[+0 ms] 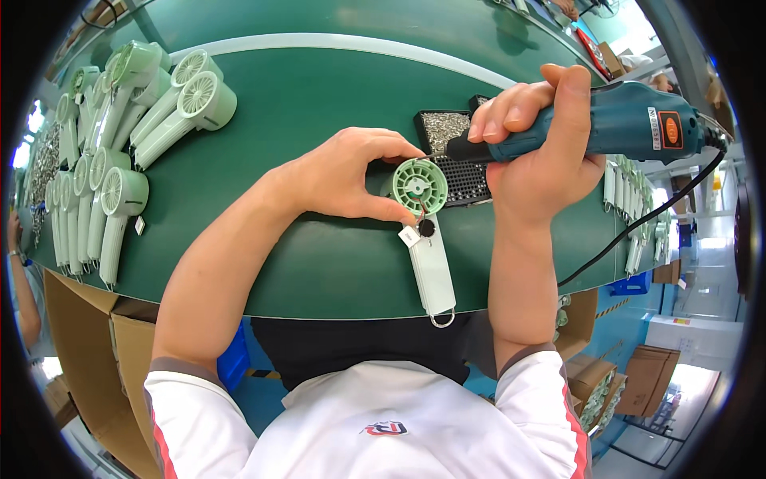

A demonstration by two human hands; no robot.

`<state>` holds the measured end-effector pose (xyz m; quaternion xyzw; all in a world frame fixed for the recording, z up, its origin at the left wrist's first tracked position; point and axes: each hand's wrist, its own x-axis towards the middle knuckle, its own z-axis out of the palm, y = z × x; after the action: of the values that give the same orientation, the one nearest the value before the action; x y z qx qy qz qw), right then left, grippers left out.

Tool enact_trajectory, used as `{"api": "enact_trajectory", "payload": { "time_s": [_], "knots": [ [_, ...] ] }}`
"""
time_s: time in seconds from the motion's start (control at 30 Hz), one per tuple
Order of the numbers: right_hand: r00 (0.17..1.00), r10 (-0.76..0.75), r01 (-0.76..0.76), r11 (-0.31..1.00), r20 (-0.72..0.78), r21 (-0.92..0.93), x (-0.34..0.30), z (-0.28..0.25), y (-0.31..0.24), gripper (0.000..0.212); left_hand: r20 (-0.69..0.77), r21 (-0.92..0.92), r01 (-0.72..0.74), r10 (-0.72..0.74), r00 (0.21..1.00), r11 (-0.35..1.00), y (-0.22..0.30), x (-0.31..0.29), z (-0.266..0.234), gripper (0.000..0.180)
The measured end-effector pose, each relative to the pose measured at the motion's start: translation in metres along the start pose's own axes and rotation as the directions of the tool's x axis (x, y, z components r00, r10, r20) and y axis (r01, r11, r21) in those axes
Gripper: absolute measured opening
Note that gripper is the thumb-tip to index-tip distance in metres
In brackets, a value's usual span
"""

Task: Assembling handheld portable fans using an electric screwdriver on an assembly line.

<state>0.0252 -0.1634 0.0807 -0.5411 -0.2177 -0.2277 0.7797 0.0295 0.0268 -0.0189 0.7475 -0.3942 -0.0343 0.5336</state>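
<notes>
A pale green handheld fan (432, 275) lies on the green table in front of me, its round head showing an inner ring and a wire, its handle toward me with a metal loop at the end. My left hand (359, 176) grips the fan's head between thumb and fingers; a small white tag hangs beside the thumb. My right hand (546, 144) is wrapped round a teal electric screwdriver (618, 124), held level. The screwdriver's thin bit points left and reaches the upper edge of the fan's head, near my left fingertips. Whether it touches a screw is too small to tell.
Behind the fan stand a black tray of small screws (444, 130) and a black perforated tray (467, 180). Many pale green fans (120, 191) are grouped at the left; more fans (630, 188) lie at the right edge. A black cord (638, 223) trails from the screwdriver. Cardboard boxes (88, 351) stand below.
</notes>
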Motion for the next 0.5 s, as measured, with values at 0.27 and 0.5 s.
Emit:
{"api": "enact_trajectory", "payload": {
  "time_s": [0.27,0.5],
  "knots": [
    [1.0,0.004,-0.005,0.999,-0.009,-0.042,-0.003,0.001,0.005,0.029,0.018,0.086,-0.021,0.019,1.0,0.996,0.003,-0.001,-0.003,0.069],
    [0.999,-0.017,0.019,0.999,0.043,-0.041,-0.008,-0.001,0.011,0.027,-0.025,0.078,-0.058,0.06,0.998,0.995,-0.003,-0.001,0.002,0.068]
  ]
}}
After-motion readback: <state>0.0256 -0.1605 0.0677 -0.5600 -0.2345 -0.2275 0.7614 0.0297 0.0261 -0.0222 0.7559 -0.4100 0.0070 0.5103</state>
